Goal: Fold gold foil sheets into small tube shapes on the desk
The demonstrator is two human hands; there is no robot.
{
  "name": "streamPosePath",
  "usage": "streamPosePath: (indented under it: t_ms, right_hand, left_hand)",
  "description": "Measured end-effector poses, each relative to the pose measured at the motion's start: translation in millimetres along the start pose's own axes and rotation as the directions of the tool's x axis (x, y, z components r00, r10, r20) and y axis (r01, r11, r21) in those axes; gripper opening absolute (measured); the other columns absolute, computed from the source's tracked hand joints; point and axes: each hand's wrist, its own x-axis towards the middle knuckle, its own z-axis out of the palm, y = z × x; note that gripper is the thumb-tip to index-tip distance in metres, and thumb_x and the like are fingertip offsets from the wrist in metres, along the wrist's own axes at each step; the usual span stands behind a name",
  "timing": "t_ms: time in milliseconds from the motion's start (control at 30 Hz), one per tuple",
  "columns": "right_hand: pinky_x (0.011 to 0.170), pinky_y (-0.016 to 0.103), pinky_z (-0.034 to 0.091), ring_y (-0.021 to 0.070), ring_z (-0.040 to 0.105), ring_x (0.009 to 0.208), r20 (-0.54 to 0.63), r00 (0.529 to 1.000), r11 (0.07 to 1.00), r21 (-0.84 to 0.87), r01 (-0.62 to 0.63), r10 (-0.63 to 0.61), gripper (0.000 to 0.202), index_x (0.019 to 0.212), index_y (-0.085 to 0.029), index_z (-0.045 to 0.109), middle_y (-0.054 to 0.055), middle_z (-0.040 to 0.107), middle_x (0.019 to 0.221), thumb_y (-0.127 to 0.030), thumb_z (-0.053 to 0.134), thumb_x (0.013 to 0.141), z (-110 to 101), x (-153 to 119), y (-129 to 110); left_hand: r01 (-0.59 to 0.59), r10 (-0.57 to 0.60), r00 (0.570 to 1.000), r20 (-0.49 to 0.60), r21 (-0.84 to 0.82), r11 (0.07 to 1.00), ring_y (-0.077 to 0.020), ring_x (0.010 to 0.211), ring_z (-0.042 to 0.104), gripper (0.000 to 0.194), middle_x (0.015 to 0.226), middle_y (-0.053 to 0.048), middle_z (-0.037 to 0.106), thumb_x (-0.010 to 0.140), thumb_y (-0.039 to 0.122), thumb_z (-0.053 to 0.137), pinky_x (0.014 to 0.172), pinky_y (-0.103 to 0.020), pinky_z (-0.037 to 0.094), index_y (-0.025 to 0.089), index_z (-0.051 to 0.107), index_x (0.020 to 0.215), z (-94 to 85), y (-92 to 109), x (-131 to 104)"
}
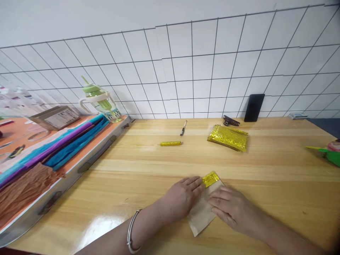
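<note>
A sheet of paper [200, 217], plain beige with a shiny gold foil strip [211, 179] at its far end, lies slanted on the wooden table near its front. My left hand [183, 196] rests flat on the sheet's left side, fingers stretched toward the gold strip and covering part of the paper. On the right side, my right hand [231, 209] touches the sheet with slightly bent fingers, the thumb apart. Beyond them lie a thin rolled gold foil tube [170, 143] and a stack of gold foil sheets [228, 137].
Behind are a pen [183, 128], a black clip [230, 121] and a phone [254, 107] leaning on the tiled wall. An orange-topped table [79, 150] at left carries crepe paper rolls [77, 140], a cardboard box [57, 118] and a drinking bottle [102, 102]. Something green [332, 156] sits at right.
</note>
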Motion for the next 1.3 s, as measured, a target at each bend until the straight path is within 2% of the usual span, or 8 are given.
streamPosePath:
  t_ms: [167,300,433,533,633,933,1167,1300]
  right_hand:
    - [0.086,0.034,0.049,0.0173,0.058,0.096,-0.115,0.993,1.000,-0.021,-0.008,0.006,0.024,0.108,-0.020,0.062,0.007,0.066,0.103,-0.014,0.048,0.088,5.2,2.7,10.1]
    - [0.099,0.042,0.043,0.0226,0.050,0.118,-0.051,0.994,0.984,-0.147,-0.103,0.096,0.035,0.124,-0.021,0.055,0.008,0.058,0.126,-0.023,0.047,0.090,7.0,4.7,18.1]
    - [0.108,0.044,0.032,0.0243,0.029,0.135,0.077,0.972,0.952,-0.234,-0.198,0.221,0.054,0.141,-0.019,0.036,0.009,0.034,0.146,-0.040,0.044,0.092,8.8,4.3,26.8]
    - [0.111,0.044,0.027,0.0227,0.025,0.137,0.121,0.958,0.941,-0.252,-0.224,0.261,0.057,0.143,-0.019,0.031,0.009,0.031,0.148,-0.044,0.040,0.093,10.1,2.2,31.2]
    - [0.111,0.046,0.026,0.0229,0.023,0.137,0.152,0.950,0.935,-0.276,-0.224,0.272,0.057,0.144,-0.019,0.028,0.009,0.028,0.149,-0.044,0.038,0.094,10.3,-0.3,32.3]
    - [0.112,0.047,0.022,0.0238,0.017,0.139,0.152,0.949,0.930,-0.292,-0.224,0.276,0.061,0.146,-0.018,0.021,0.011,0.019,0.151,-0.046,0.036,0.094,13.9,-4.9,27.2]
    - [0.112,0.049,0.021,0.0248,0.013,0.140,0.176,0.951,0.944,-0.260,-0.204,0.254,0.065,0.147,-0.020,0.014,0.010,0.016,0.152,-0.046,0.038,0.093,11.8,-9.4,33.1]
    - [0.112,0.050,0.019,0.0284,0.010,0.139,0.244,0.953,0.978,-0.154,-0.144,0.179,0.082,0.148,-0.020,0.010,0.012,0.010,0.153,-0.055,0.050,0.085,-3.7,-12.5,34.2]
  left_hand:
    - [0.045,-0.045,0.999,-0.003,-0.076,0.996,-0.0297,0.139,0.018,0.073,0.149,-0.016,0.024,0.090,0.057,0.038,0.114,-0.043,0.016,0.009,0.024,0.144,2.2,14.4,-9.9]
    - [0.041,-0.040,0.999,0.009,-0.087,0.995,-0.0324,0.140,0.005,0.085,0.151,-0.018,0.011,0.087,0.067,0.031,0.114,-0.046,0.012,0.007,0.017,0.146,9.9,16.0,-14.6]
    - [-0.043,0.046,0.999,0.020,-0.123,0.991,-0.0307,0.140,0.005,0.085,0.152,-0.017,0.013,0.087,0.067,0.032,0.114,-0.047,0.006,0.009,0.015,0.146,12.7,0.9,-9.3]
    - [-0.127,0.136,0.989,0.056,-0.143,0.982,-0.0290,0.141,0.005,0.080,0.152,-0.015,0.014,0.088,0.065,0.033,0.114,-0.047,0.005,0.013,0.015,0.147,9.6,-14.2,-2.9]
    - [-0.140,0.150,0.987,0.063,-0.143,0.980,-0.0270,0.141,0.007,0.075,0.151,-0.014,0.016,0.090,0.060,0.035,0.114,-0.046,0.006,0.015,0.015,0.147,5.5,-20.4,-3.4]
    - [0.014,-0.011,1.000,0.020,-0.118,0.993,-0.0310,0.139,0.015,0.076,0.149,-0.018,0.022,0.089,0.060,0.038,0.113,-0.048,0.017,0.012,0.020,0.145,9.2,-0.4,-44.6]
    - [0.033,-0.034,0.999,-0.003,-0.143,0.989,-0.0348,0.139,0.010,0.085,0.151,-0.020,0.014,0.083,0.067,0.042,0.111,-0.053,0.017,0.014,0.020,0.145,13.8,8.6,-48.7]
    - [0.008,-0.007,1.000,0.008,-0.146,0.989,-0.0370,0.139,0.006,0.087,0.152,-0.020,0.007,0.080,0.070,0.044,0.110,-0.056,0.016,0.017,0.019,0.145,11.7,4.5,-49.3]
